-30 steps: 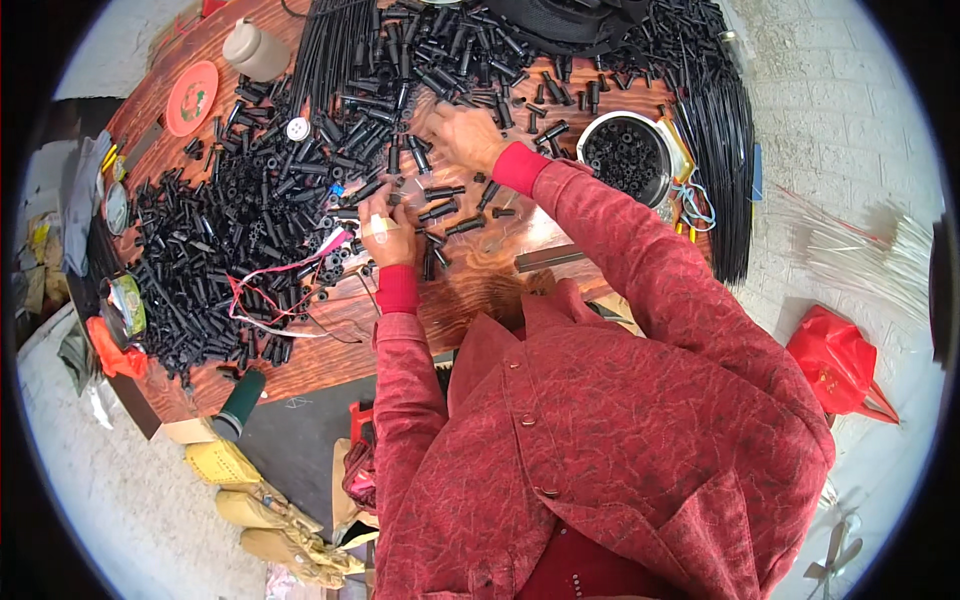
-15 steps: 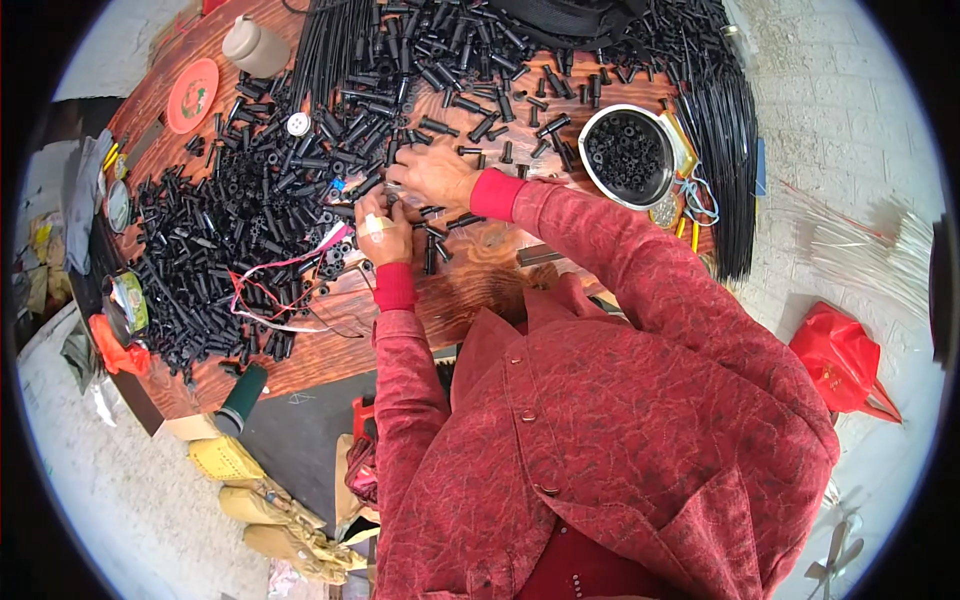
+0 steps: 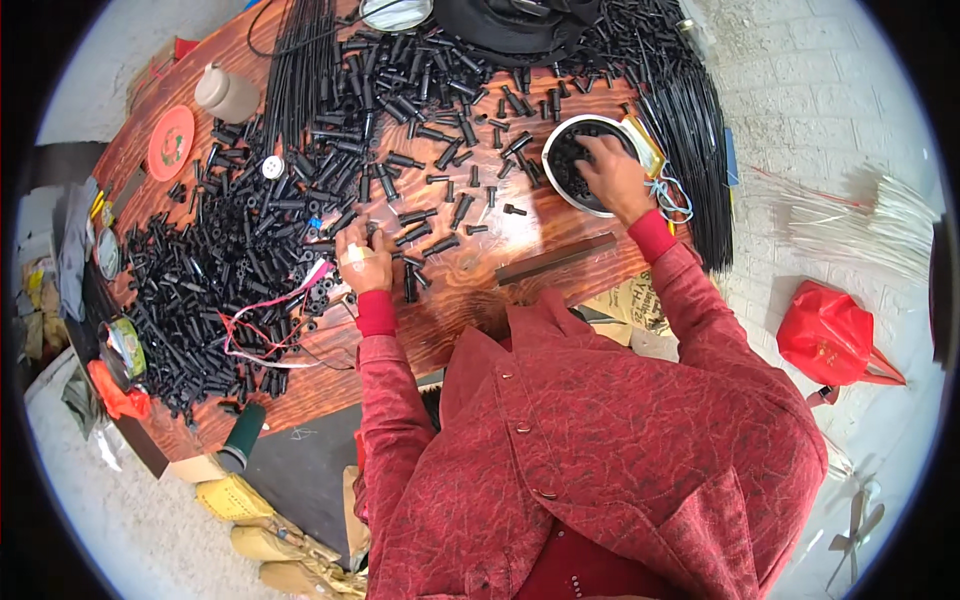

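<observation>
My right hand (image 3: 617,182) reaches into a white-rimmed bowl (image 3: 549,160) filled with small black ring-like parts (image 3: 568,178). Its thumb and fingers are apart above the parts, and some fingertips are hard to see among them. At the edge of the big heap, my left hand (image 3: 366,266) rests with fingers curled and a light wrapping on one finger. Something dark shows between its thumb and fingers, too hidden to name. Short black cylindrical parts (image 3: 440,246) lie just right of that hand. Beyond it spreads a dense heap of similar black parts (image 3: 205,270).
Black rods (image 3: 705,190) lie along the right edge, beside a blue cord (image 3: 676,202). A brown bar (image 3: 556,259) lies near the front edge. Farther left are a beige jar (image 3: 228,95) and an orange plate (image 3: 170,143). Pink ribbon (image 3: 290,292) trails across the heap.
My right hand has left the spot beside my left hand and moved right into the bowl. My left hand stays by the heap. The whole view has shifted slightly.
</observation>
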